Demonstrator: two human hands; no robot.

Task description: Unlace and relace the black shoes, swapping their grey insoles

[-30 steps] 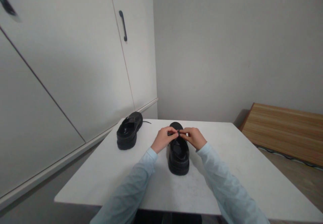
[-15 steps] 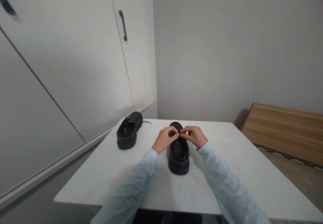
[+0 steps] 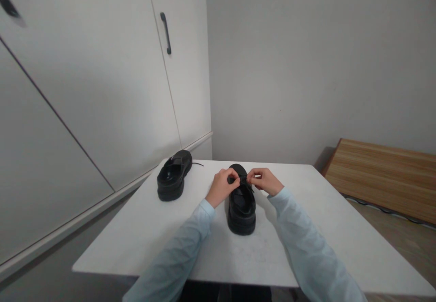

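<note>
A black lace-up shoe [image 3: 241, 220] stands upright in front of me, its toe pointing away and its heel toward me. Over the front of its opening, both hands pinch at the black shoelace [image 3: 243, 180]. My left hand [image 3: 223, 185] comes in from the left, thumb and forefinger closed on the lace. From the right, my right hand [image 3: 265, 181] pinches the lace too, and a thin end dangles below its fingertips. The exact shape of the lace between the fingers is too small to make out. A second black shoe [image 3: 171, 186] sits apart at the far left.
Both shoes are on a white table [image 3: 136, 252]. One lace end of the far shoe trails to its right. White cabinets [image 3: 102, 88] with dark handles border the left side, a grey wall [image 3: 306, 66] the back. A wood-grain panel [image 3: 384, 175] is beyond the right edge.
My right hand has moved slightly right, away from my left, opening a small gap between the fingertips. A lace end now shows below the right fingers. The shoes have stayed put.
</note>
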